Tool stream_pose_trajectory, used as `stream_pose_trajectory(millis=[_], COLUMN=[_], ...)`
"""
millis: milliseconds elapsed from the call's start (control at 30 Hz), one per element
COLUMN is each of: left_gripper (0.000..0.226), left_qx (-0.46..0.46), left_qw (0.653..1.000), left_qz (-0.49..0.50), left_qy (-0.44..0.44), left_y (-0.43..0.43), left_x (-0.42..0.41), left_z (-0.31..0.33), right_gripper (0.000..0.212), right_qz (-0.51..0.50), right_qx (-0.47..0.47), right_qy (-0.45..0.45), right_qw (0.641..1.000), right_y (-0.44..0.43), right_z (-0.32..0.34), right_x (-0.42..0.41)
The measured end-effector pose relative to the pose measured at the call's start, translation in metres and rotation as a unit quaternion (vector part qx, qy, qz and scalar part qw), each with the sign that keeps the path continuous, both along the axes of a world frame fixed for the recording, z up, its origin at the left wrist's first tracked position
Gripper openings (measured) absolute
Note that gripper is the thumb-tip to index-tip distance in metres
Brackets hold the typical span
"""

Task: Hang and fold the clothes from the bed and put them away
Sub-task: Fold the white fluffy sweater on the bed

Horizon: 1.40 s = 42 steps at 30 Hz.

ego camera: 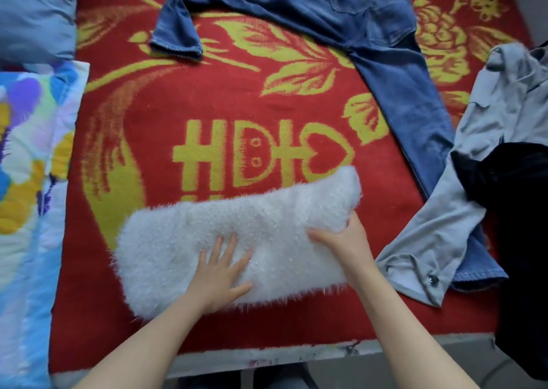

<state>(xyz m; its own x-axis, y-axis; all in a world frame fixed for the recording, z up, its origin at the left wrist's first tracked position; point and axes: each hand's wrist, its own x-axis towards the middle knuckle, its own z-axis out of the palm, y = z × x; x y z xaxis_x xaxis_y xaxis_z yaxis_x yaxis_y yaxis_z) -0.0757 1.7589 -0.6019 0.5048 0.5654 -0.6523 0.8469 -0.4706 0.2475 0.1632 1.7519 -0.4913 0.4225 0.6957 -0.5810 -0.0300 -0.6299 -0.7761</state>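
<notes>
A fluffy white garment (225,234) lies folded into a long strip on the red and yellow blanket (178,106) near the bed's front edge. My left hand (221,273) presses flat on its middle with fingers spread. My right hand (341,240) grips the strip's right end, thumb on top and fingers tucked under the raised fold. Blue jeans (355,26) lie spread across the far side, one leg running down to the right. A light grey garment (474,181) lies crumpled at the right, with a black garment (516,198) on top of it.
A blue pillow (32,11) sits at the far left corner. A colourful floral quilt (26,181) runs along the left side. The bed's front edge (296,356) is just below the white garment.
</notes>
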Motion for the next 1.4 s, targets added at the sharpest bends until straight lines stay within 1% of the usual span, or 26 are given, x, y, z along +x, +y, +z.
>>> stream_pose_trajectory(millis=[33,133,200,267,333,367,433,500,533,567,633,700,767,833,900,933,967,1033,1067,1100,1133,1167,1200,1233,1300,1400], left_gripper=[0.107,0.097,0.098,0.104,0.101,0.087,0.061,0.058,0.055,0.052,0.057,0.069,0.063,0.056,0.057,0.06,0.065,0.068,0.067,0.065,0.064,0.063,0.062,0.061,0.061,0.059], left_qx=[-0.001,0.031,0.034,0.03,0.004,-0.006,-0.028,-0.034,-0.021,0.012,0.13,0.275,0.375,0.396,0.347,0.314,0.278,0.232,0.228,0.228,0.219,0.207,0.208,0.208,0.221,0.224], left_qw=[1.0,0.999,0.992,0.96,0.882,0.834,0.722,0.616,0.591,0.601,0.688,0.785,0.843,0.877,0.915,0.931,0.943,0.954,0.954,0.954,0.955,0.956,0.954,0.953,0.952,0.953], left_qz=[0.002,0.042,0.119,0.258,0.407,0.466,0.589,0.677,0.698,0.691,0.623,0.458,0.258,0.142,0.12,0.122,0.131,0.145,0.151,0.157,0.162,0.165,0.166,0.168,0.16,0.15], left_qy=[-0.002,-0.007,-0.033,-0.107,-0.238,-0.296,-0.361,-0.4,-0.404,-0.403,-0.348,-0.315,-0.288,-0.231,-0.166,-0.143,-0.13,-0.122,-0.12,-0.118,-0.121,-0.127,-0.135,-0.141,-0.138,-0.141], left_y=[0.003,0.003,0.004,0.009,0.019,0.024,0.035,0.049,0.054,0.06,0.065,0.065,0.063,0.062,0.066,0.068,0.07,0.07,0.07,0.069,0.069,0.071,0.074,0.078,0.085,0.087], left_x=[-0.005,-0.041,-0.068,-0.103,-0.13,-0.14,-0.161,-0.177,-0.186,-0.189,-0.186,-0.174,-0.154,-0.134,-0.13,-0.135,-0.142,-0.153,-0.154,-0.154,-0.151,-0.149,-0.147,-0.145,-0.145,-0.147], left_z=[0.006,0.018,0.027,0.031,0.038,0.044,0.053,0.055,0.055,0.056,0.066,0.079,0.078,0.07,0.059,0.049,0.04,0.023,0.017,0.012,0.009,0.006,0.004,0.0,-0.005,-0.02], right_gripper=[0.068,0.086,0.089,0.093,0.104,0.105,0.102,0.091,0.083,0.077,0.074,0.08,0.082,0.079,0.079,0.08,0.078,0.058,0.044,0.033,0.03,0.034,0.038,0.041,0.054,0.067], right_qz=[0.034,0.143,0.228,0.296,0.313,0.318,0.344,0.38,0.389,0.398,0.436,0.495,0.528,0.531,0.543,0.561,0.585,0.624,0.597,0.536,0.469,0.406,0.358,0.337,0.381,0.414], right_qx=[0.005,0.026,0.036,0.068,0.108,0.124,0.136,0.128,0.127,0.121,0.099,0.06,0.051,0.065,0.077,0.085,0.11,0.228,0.302,0.362,0.385,0.379,0.344,0.299,0.225,0.226], right_qy=[-0.053,-0.179,-0.28,-0.372,-0.445,-0.466,-0.499,-0.497,-0.503,-0.506,-0.49,-0.472,-0.463,-0.452,-0.444,-0.443,-0.438,-0.409,-0.39,-0.38,-0.379,-0.4,-0.446,-0.494,-0.536,-0.537], right_qw=[0.998,0.973,0.932,0.877,0.832,0.816,0.784,0.77,0.761,0.755,0.748,0.727,0.71,0.714,0.709,0.694,0.673,0.625,0.632,0.662,0.699,0.728,0.744,0.744,0.719,0.7], right_y=[0.005,0.016,0.02,0.021,0.017,0.013,0.005,-0.003,-0.007,-0.009,-0.011,-0.013,-0.017,-0.018,-0.016,-0.017,-0.021,-0.033,-0.035,-0.032,-0.023,-0.011,0.002,0.014,0.026,0.02], right_z=[0.014,0.059,0.078,0.084,0.072,0.059,0.031,0.007,-0.007,-0.017,-0.031,-0.039,-0.045,-0.044,-0.044,-0.046,-0.05,-0.056,-0.056,-0.055,-0.051,-0.05,-0.052,-0.058,-0.076,-0.109], right_x=[-0.018,-0.085,-0.124,-0.172,-0.214,-0.232,-0.265,-0.283,-0.291,-0.295,-0.3,-0.308,-0.32,-0.326,-0.321,-0.314,-0.304,-0.277,-0.262,-0.247,-0.233,-0.221,-0.211,-0.202,-0.195,-0.194])
